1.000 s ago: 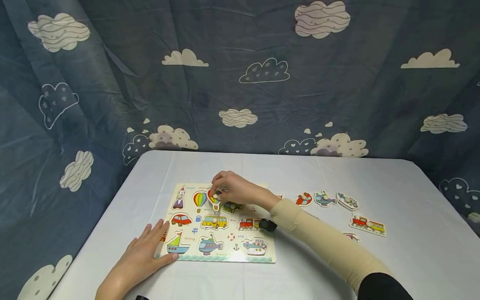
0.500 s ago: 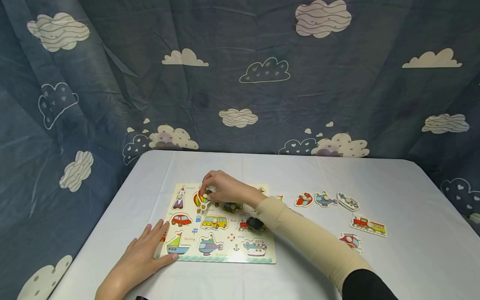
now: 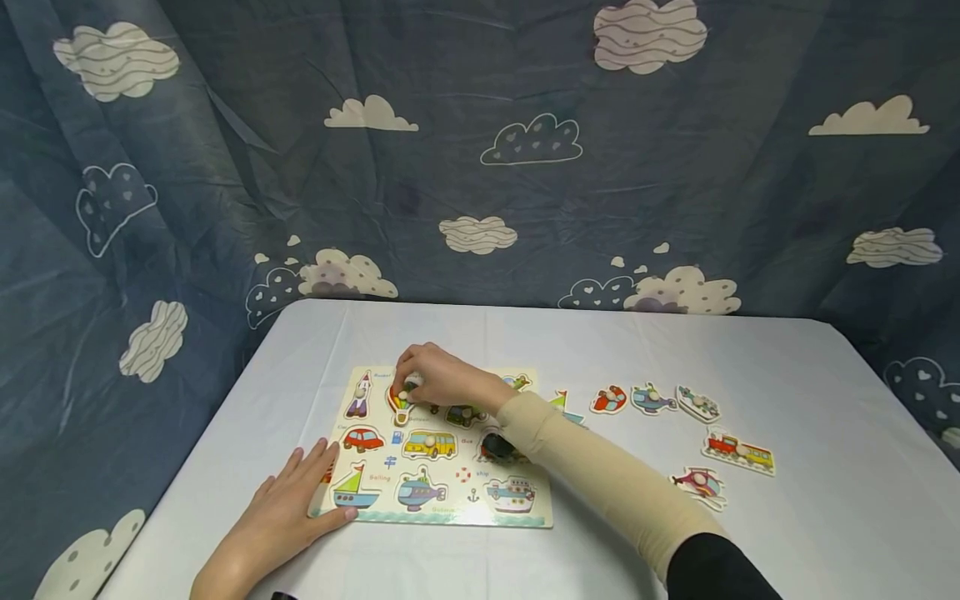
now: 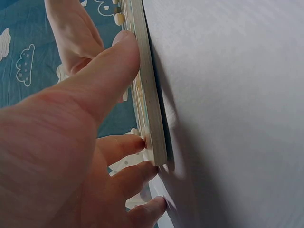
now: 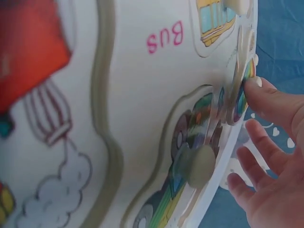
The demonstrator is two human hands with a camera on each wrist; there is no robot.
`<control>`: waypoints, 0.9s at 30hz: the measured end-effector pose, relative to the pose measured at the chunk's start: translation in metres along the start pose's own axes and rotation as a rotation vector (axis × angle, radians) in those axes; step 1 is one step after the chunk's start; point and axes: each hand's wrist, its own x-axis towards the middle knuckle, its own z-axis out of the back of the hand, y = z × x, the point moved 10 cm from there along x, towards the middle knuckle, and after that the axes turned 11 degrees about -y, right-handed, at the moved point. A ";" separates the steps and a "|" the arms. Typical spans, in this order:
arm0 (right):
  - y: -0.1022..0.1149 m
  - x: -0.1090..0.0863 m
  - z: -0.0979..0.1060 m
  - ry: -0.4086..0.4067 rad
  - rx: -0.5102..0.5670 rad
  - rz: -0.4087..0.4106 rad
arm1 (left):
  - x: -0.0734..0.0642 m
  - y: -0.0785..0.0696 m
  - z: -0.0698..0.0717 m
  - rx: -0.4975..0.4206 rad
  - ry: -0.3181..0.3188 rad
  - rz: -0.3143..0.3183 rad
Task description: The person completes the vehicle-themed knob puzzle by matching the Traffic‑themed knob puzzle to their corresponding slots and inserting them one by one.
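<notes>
A wooden knob puzzle board (image 3: 388,498) with vehicle pictures lies on the white table. At its back-left part my right hand (image 3: 444,377) pinches a hot-air balloon piece (image 3: 401,412) by its knob, over the matching balloon picture. In the right wrist view the thumb is at the knob of this balloon piece (image 5: 242,95), tilted beside the board, the other fingers spread. My left hand (image 3: 281,504) rests along the board's left edge, fingers extended; in the left wrist view its thumb (image 4: 102,78) lies across the board's side (image 4: 151,109).
Right of the board lie loose pieces: a sailboat (image 3: 564,407), a red-and-blue piece (image 3: 608,400), a submarine (image 3: 651,400), a ship (image 3: 697,404), a train (image 3: 738,452) and a helicopter (image 3: 700,485). Rocket (image 3: 359,396), car (image 3: 362,439) and bus (image 3: 429,445) pieces sit in the board.
My right hand has moved left with the balloon piece, from beside the balloon picture to over it. The forearm uncovers the helicopter and sailboat pieces. My left hand stays put.
</notes>
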 end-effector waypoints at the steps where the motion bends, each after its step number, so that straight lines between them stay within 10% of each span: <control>1: 0.000 0.000 0.000 0.000 0.000 -0.002 | 0.000 0.000 0.000 0.000 0.001 0.000; 27: -0.004 0.008 -0.008 0.016 -0.027 -0.062 | 0.000 -0.001 0.001 0.011 -0.007 0.001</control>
